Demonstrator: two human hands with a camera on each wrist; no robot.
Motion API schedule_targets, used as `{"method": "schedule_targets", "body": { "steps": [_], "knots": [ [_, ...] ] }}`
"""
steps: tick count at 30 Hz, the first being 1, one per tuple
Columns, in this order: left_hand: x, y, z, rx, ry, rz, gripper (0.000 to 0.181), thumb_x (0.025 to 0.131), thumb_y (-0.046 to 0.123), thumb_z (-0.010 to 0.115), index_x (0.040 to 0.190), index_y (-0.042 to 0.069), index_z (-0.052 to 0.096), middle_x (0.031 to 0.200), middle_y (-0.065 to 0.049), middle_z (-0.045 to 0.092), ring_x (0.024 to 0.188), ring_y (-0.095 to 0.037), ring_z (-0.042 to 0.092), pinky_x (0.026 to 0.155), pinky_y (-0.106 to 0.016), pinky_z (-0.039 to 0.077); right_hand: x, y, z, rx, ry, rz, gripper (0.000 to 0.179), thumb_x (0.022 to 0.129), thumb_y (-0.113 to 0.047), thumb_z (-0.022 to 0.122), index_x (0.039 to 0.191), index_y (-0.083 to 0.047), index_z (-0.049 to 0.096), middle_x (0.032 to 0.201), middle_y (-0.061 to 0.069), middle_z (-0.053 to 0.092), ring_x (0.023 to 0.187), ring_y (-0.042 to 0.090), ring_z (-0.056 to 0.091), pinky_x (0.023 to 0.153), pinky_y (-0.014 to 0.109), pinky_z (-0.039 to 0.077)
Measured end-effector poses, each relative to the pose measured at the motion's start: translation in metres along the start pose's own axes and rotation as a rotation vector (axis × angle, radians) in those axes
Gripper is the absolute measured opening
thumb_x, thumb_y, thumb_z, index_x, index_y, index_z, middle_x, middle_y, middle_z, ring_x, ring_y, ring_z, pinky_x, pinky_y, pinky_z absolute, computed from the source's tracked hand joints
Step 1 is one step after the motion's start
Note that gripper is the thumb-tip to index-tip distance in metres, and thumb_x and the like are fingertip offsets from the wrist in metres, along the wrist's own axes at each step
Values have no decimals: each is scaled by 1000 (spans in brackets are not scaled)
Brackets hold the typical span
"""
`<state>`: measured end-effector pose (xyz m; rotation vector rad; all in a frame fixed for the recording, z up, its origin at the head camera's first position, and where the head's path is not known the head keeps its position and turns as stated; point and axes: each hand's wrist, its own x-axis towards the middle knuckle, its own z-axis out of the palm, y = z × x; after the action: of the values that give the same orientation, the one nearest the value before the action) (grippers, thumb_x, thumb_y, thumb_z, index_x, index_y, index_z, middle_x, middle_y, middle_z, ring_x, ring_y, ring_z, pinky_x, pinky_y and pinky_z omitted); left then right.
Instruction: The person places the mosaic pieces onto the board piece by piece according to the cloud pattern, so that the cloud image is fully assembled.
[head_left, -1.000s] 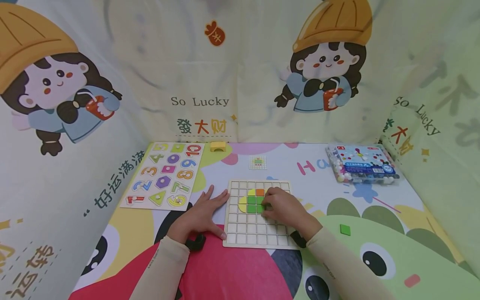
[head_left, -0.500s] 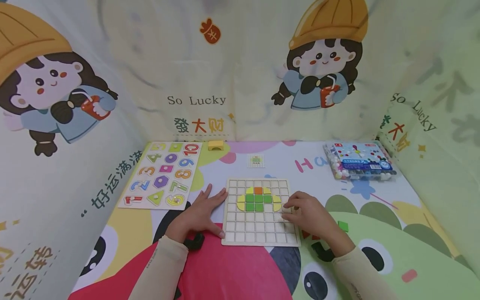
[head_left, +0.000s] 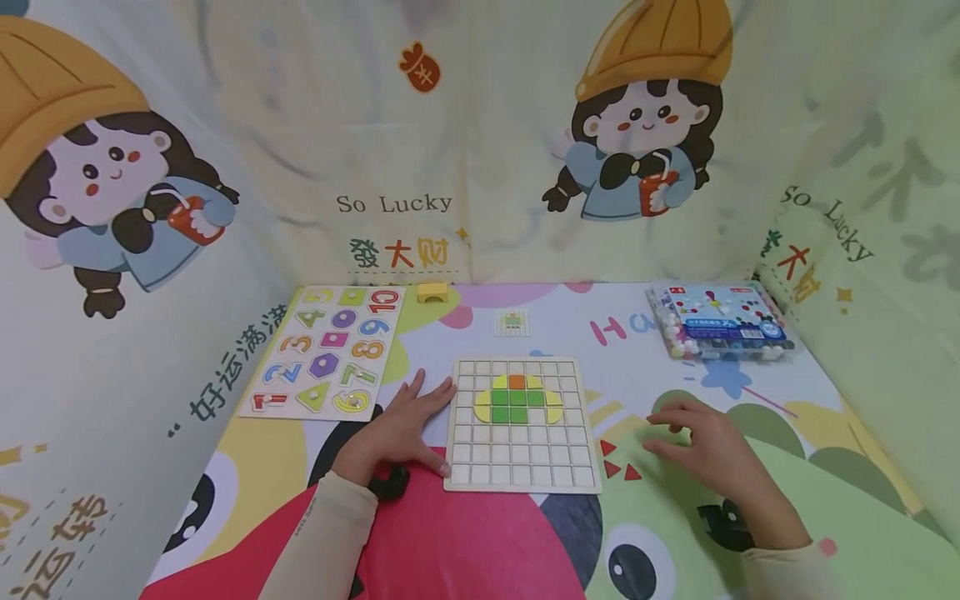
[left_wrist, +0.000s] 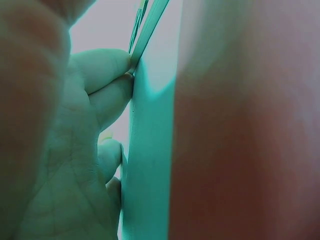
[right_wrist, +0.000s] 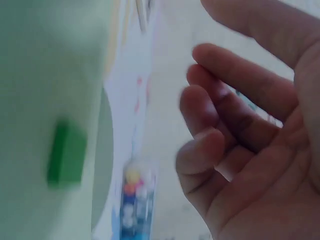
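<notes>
A wooden grid board [head_left: 472, 456] lies flat on the printed table cover. Set in its upper cells are an orange square tile [head_left: 517, 382], several green square tiles [head_left: 517, 398] and rounded yellow tiles [head_left: 555, 414]. My left hand [head_left: 397, 425] rests at the board's left edge, fingers spread, fingertips touching its side. Over the cover to the right of the board is my right hand [head_left: 708, 442], fingers loosely bent and holding nothing. A loose green square tile [right_wrist: 67, 155] shows blurred in the right wrist view; the right hand hides it from the head view.
Three small red triangles [head_left: 633, 472] lie right of the board. Behind it is a small pattern card [head_left: 512, 322]. A number puzzle board [head_left: 318, 358] stands left, a yellow block [head_left: 432, 292] at the back, and a clear box of beads [head_left: 720, 323] at back right.
My right hand has left the board's tiles and moved right over the cover, uncovering yellow and green tiles and the red triangles. The left hand stays at the board's edge.
</notes>
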<state>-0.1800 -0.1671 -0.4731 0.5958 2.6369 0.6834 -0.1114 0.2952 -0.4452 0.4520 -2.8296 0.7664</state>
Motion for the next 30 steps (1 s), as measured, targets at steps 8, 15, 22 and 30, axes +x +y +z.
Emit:
{"method": "schedule_targets", "body": {
  "steps": [8, 15, 22, 30],
  "knots": [
    [4, 0, 4, -7, -8, 4, 126, 65, 53, 98, 168, 29, 30, 178, 8, 23, 167, -37, -6, 133, -63, 8, -18, 27, -17, -39, -22, 68, 43, 79, -27, 94, 116, -9, 80, 111, 6, 72, 85, 16, 60, 61, 25, 45],
    [2, -2, 3, -7, 3, -19, 127, 63, 55, 98, 168, 31, 30, 178, 10, 22, 167, -35, -7, 133, -64, 9, -25, 39, -14, -42, -26, 83, 43, 78, -26, 95, 114, -9, 80, 103, 4, 74, 83, 14, 61, 61, 24, 46],
    [1, -2, 0, -6, 10, -9, 127, 64, 53, 99, 168, 28, 31, 177, 8, 24, 167, -37, -7, 133, -63, 6, -29, 51, -9, -19, -100, 169, 44, 78, -26, 95, 115, -7, 80, 96, -1, 69, 84, 13, 62, 66, 26, 53],
    [2, -1, 1, -6, 9, 6, 127, 64, 52, 99, 168, 26, 31, 177, 7, 24, 167, -38, -6, 133, -64, 5, -30, 57, -5, -1, -133, 204, 40, 78, -26, 95, 112, -8, 81, 94, -2, 70, 81, 6, 61, 69, 25, 54]
  ]
}}
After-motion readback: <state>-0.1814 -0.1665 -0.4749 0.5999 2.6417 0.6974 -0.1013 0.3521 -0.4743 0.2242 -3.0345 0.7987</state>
